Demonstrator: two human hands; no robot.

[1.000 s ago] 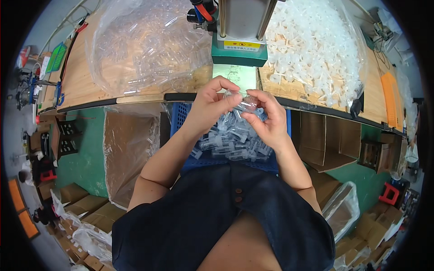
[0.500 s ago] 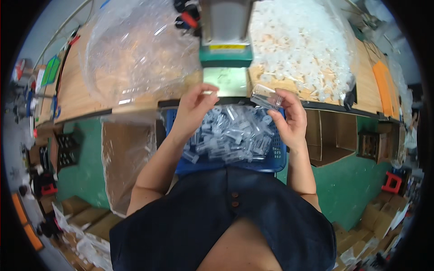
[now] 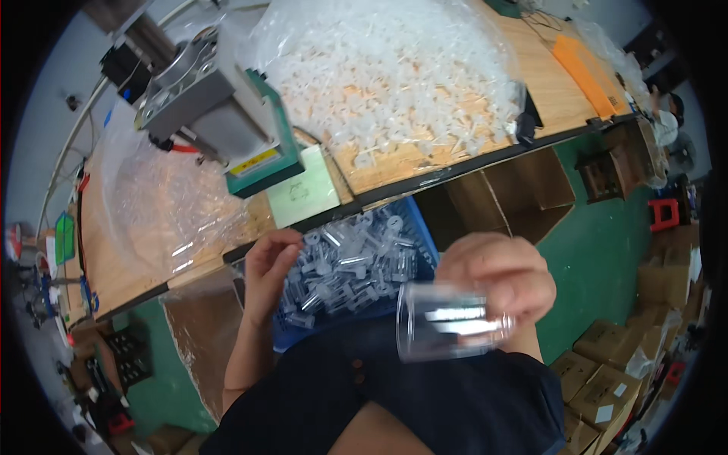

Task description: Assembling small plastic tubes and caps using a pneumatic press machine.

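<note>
Close to the camera, my right hand grips a clear plastic cylinder by one end, its wide rim facing left. The hand is a little blurred. My left hand is at the table edge, over the left side of the blue basket. Its thumb and fingers are apart, with nothing visible between them. Several clear plastic cylinders and fittings fill the basket in a jumble, below the table edge and in front of my body.
A metal press with a green base stands on the wooden table behind a pale green plate. Small white plastic parts are heaped on clear sheeting. Cardboard boxes stand under the table and at lower right.
The view has turned toward the right. My right hand has brought the clear cylinder from the table edge up close to the camera. My left hand remains near the table edge.
</note>
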